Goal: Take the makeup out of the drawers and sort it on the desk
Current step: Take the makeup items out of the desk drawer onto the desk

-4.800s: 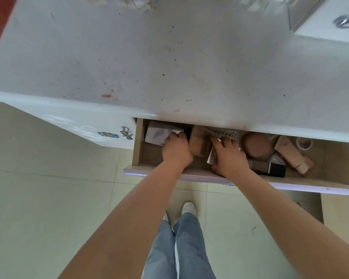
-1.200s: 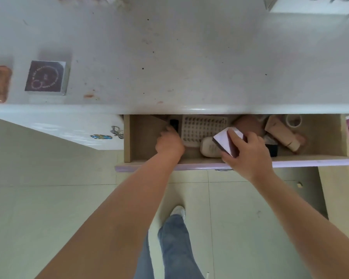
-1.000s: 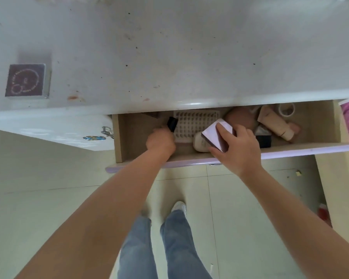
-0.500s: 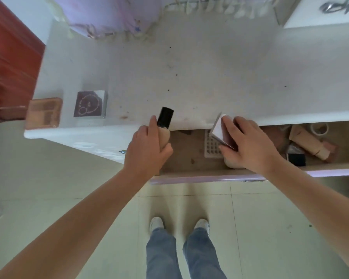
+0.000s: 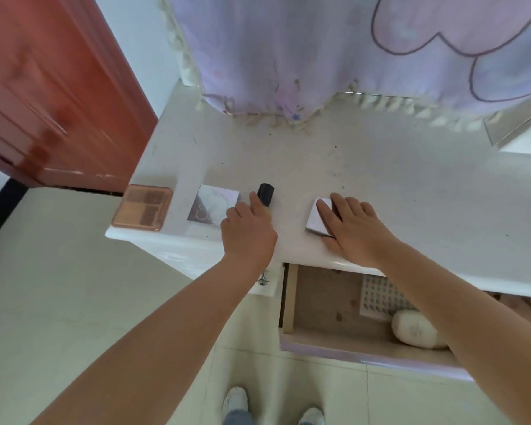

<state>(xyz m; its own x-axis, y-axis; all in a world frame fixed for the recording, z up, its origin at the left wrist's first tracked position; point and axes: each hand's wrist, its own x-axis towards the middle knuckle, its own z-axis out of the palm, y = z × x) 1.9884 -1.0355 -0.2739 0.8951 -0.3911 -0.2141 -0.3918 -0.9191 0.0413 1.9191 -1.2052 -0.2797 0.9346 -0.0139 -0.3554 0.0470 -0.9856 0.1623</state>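
Note:
On the white desk (image 5: 380,185), my left hand (image 5: 247,234) grips a beige bottle with a black cap (image 5: 265,194), standing just right of a dark square compact (image 5: 212,207). A rose-gold palette (image 5: 142,208) lies at the desk's left corner. My right hand (image 5: 354,228) holds a small white box (image 5: 319,219) down on the desk near the front edge, fingers and thumb round it. The drawer (image 5: 319,317) stands pulled out below, with a white perforated tray (image 5: 380,297) and a cream oval case (image 5: 417,329) inside; my right arm hides the rest.
A lilac fringed curtain (image 5: 334,56) hangs over the back of the desk. A red-brown wooden door (image 5: 52,96) stands at the left. A white cabinet corner (image 5: 521,133) sits at the far right. Pale tiled floor (image 5: 74,302) and my shoes lie below.
Both hands rose out of the drawer onto the desk: the left carried the black-capped bottle beside the compact, the right brought the white box onto the desktop. The camera tilted upward.

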